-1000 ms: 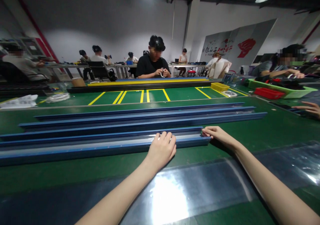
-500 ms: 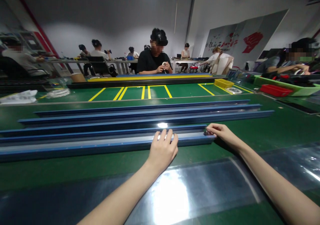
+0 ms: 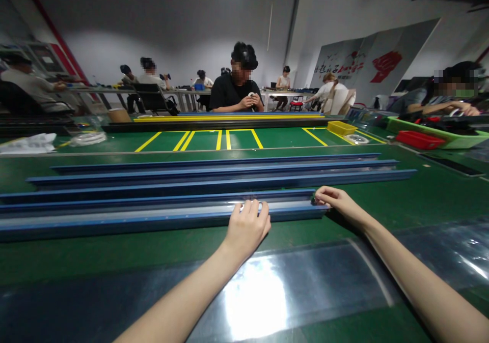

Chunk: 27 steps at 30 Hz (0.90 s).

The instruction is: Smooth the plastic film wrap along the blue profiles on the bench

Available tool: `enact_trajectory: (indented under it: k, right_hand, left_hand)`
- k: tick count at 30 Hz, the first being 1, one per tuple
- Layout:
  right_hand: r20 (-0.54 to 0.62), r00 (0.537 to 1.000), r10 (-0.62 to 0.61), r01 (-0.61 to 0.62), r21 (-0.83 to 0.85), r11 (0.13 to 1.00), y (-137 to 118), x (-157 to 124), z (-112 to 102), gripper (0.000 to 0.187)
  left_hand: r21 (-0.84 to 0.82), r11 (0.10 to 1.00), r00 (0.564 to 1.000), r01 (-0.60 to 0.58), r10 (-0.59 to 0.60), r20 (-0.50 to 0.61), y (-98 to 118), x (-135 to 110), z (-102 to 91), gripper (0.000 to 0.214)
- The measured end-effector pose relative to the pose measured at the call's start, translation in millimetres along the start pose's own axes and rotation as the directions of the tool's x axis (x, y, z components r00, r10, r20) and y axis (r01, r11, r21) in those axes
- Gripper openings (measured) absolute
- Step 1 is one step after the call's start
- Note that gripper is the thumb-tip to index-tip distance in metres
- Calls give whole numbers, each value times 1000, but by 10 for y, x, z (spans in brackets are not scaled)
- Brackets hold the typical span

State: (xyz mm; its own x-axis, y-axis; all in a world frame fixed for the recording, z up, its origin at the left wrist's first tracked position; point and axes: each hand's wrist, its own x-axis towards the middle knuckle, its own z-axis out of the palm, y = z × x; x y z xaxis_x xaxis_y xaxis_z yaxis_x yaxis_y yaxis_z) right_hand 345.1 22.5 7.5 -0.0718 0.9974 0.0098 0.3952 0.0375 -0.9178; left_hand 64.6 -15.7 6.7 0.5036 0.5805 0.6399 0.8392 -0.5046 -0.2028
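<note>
Several long blue channel rails lie side by side across the green table [image 3: 114,254]. The nearest blue rail [image 3: 114,220] has a shiny clear strip along its top. My left hand [image 3: 247,226] rests on this rail, fingers curled over its near edge and pressing the strip. At the rail's right end my right hand [image 3: 338,201] pinches the end of the rail, fingers closed on it. A clear plastic sheet [image 3: 290,287] lies on the table under my forearms.
More blue rails [image 3: 214,176] lie beyond. A person in black sits across the table [image 3: 235,91]. A yellow tray [image 3: 341,127], a red tray [image 3: 419,138] in a green bin, and white bags [image 3: 28,143] stand at the far sides. Other people work behind.
My hands stay on the nearest rail; the left fingers shifted slightly along it. The view tilted a little. A hand seen at the right edge a second ago is gone.
</note>
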Motion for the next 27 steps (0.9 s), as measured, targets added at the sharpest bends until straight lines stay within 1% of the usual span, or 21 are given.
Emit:
enact_trajectory:
  k: [6,10,16,27]
  right_hand:
    - [-25,1000,-7,7,-3,1000,-44,-22,22,33]
    - [-30,1000,-1,0,-28,1000,-21,-11,21,33]
    - [-7,1000,-6,6,-64,998,43,18,4,34]
    - [15,1000,-24,26,-149,988,42,14,-1,36]
  left_hand:
    - [6,1000,1000,-22,22,8,-4,6,-5,16]
    - [13,999,999,-31,30,18,-6,12,-10,14]
    - [6,999,998,-35,34,52,-5,17,-13,11]
    - [-21,999,993,-38,40,109,-5,25,-8,13]
